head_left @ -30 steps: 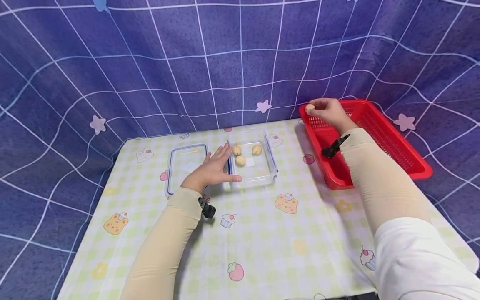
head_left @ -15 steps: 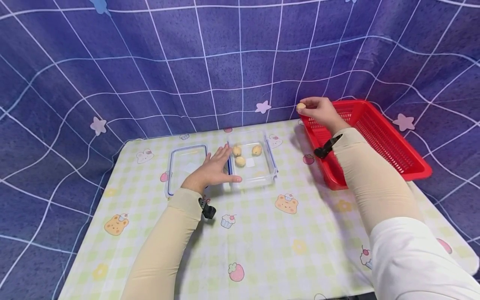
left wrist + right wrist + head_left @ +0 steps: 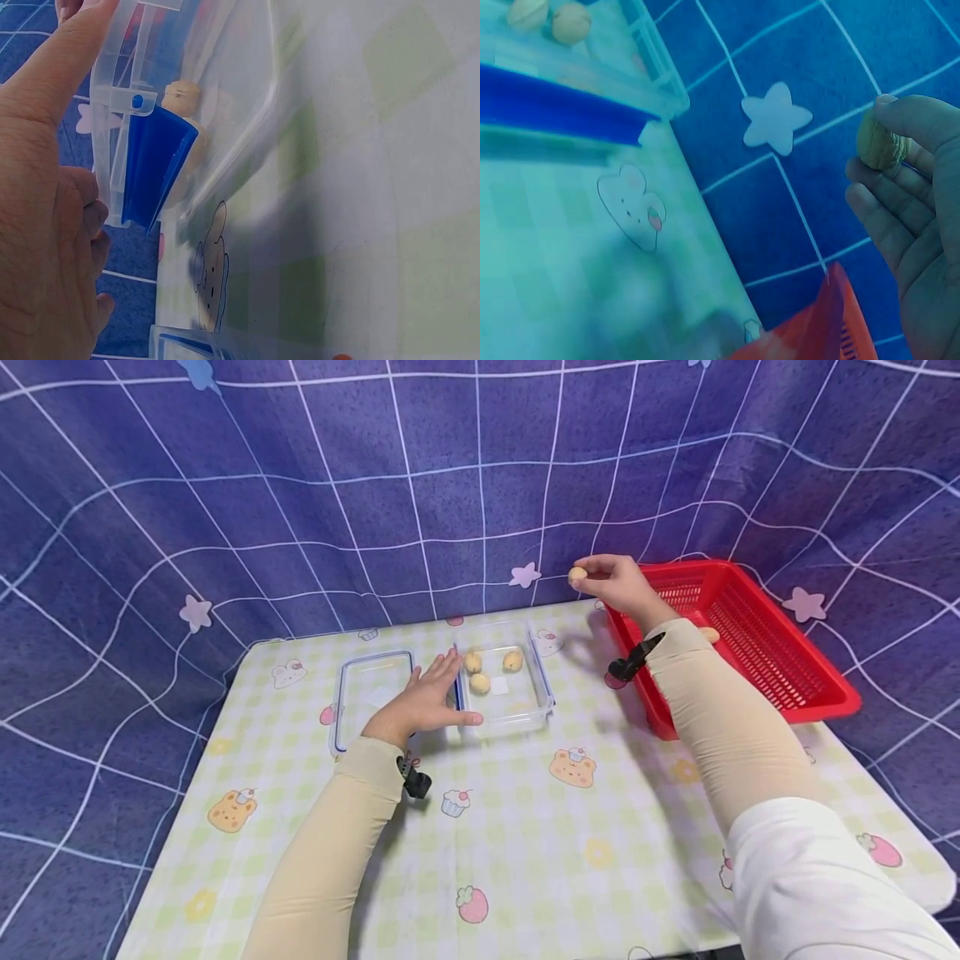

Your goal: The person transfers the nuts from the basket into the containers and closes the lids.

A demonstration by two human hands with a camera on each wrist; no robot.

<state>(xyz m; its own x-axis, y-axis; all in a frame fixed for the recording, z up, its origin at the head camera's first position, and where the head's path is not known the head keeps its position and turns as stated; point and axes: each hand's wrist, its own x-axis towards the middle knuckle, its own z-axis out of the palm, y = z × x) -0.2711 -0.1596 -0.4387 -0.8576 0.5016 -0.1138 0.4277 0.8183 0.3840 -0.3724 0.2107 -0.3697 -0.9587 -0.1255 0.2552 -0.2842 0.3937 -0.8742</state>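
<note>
Right hand [image 3: 621, 588] is pinching a walnut [image 3: 577, 574] left of the red basket [image 3: 757, 639]

Right of centre in the upper head frame, the walnut is sitting between thumb and fingers. In the right wrist view, its rough seam is running roughly up and down on its right side; its long axis is hard to tell. The left hand [image 3: 424, 702] is spreading its fingers against the clear box [image 3: 517, 722] at centre, where three walnuts [image 3: 512, 661] are lying. The basket's long axis is slanting from upper left to lower right.

red basket [image 3: 776, 647] partly behind right sleeve [image 3: 723, 718], cropped in right-wrist view
</note>
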